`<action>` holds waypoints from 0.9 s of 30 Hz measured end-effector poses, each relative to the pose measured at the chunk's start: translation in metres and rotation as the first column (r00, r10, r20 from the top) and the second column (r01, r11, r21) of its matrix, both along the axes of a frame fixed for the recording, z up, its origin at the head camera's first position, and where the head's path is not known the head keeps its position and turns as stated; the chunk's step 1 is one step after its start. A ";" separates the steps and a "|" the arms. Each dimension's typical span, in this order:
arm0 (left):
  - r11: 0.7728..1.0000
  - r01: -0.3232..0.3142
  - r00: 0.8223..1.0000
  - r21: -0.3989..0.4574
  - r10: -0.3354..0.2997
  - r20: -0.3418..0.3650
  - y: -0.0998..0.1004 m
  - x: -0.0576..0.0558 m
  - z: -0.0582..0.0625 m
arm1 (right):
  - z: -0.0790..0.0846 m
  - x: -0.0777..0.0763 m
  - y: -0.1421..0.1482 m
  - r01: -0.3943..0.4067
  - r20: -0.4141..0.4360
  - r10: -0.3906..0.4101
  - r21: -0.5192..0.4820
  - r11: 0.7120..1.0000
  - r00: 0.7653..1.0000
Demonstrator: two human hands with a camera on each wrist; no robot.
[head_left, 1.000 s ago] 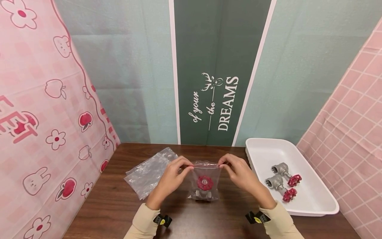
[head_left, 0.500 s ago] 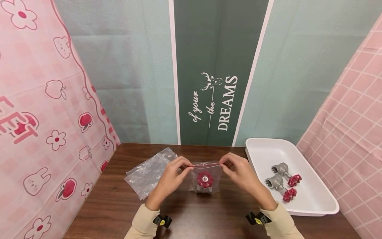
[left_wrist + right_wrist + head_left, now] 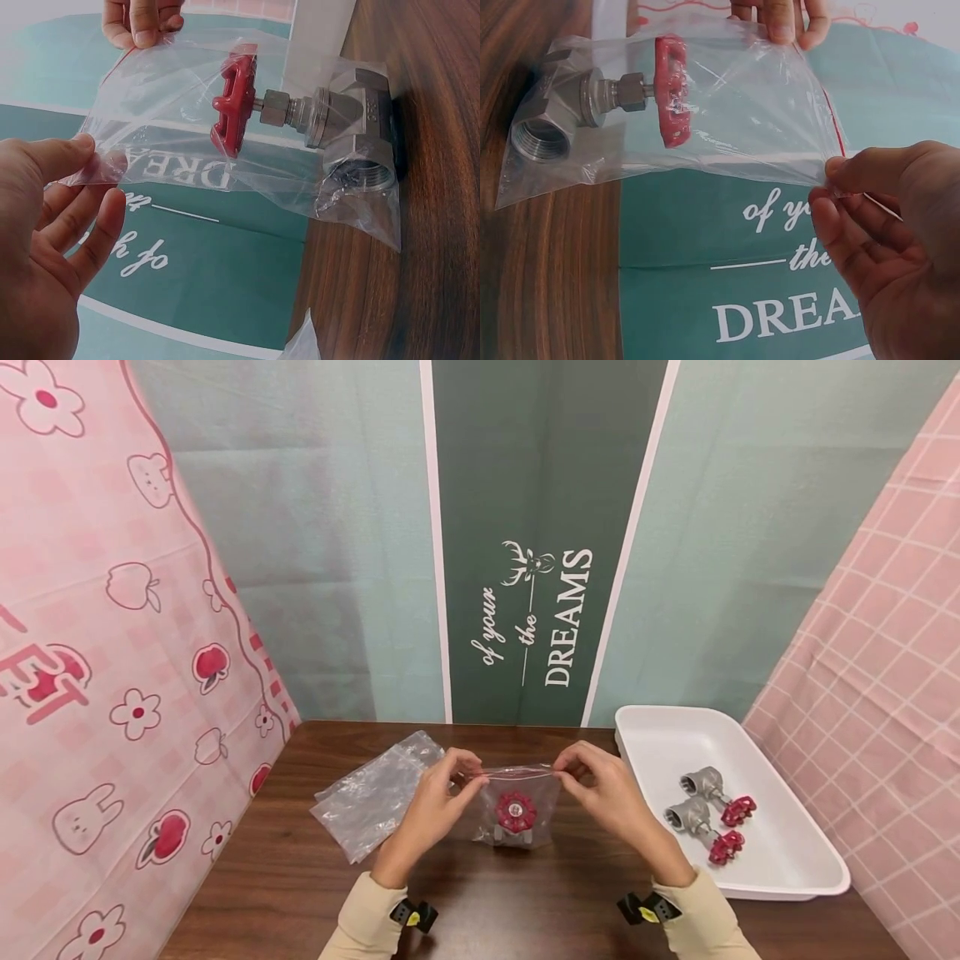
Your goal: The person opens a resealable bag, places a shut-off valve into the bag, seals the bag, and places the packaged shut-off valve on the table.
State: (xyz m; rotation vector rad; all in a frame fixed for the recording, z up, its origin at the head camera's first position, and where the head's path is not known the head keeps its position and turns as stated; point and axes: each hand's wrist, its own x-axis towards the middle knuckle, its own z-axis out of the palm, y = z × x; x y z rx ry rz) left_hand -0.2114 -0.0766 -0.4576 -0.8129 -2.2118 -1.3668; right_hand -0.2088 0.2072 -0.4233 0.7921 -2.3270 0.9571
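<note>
Okay, grips closed: left hand (image 3: 441,787) and right hand (image 3: 602,783) pinch bag (image 3: 542,795) corners at 10 and 2 o'clock; valve (image 3: 515,812) inside, at 6. Pull evenly, corners level; press seal (image 3: 832,121) end to end.

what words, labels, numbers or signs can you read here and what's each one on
"of your": white script on the dark green fabric panel
"the": white script, same panel
"DREAMS": white capitals, same panel
"ET": pink letters on the pink checked fabric sheet, cut off by the picture's left edge
Raised marks on the silver metal valve body: too small and blurred to read
</note>
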 end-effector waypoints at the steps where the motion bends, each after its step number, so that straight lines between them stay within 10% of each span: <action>1: 1.000 -0.003 1.000 0.001 0.003 0.002 0.000 0.000 0.000 | 0.000 0.000 -0.001 0.003 0.009 -0.003 -0.003 1.000 1.000; 27: 1.000 0.019 1.000 0.018 -0.019 -0.002 0.001 -0.003 -0.001 | 0.012 -0.004 -0.066 -0.001 -0.014 0.005 0.323 0.946 1.000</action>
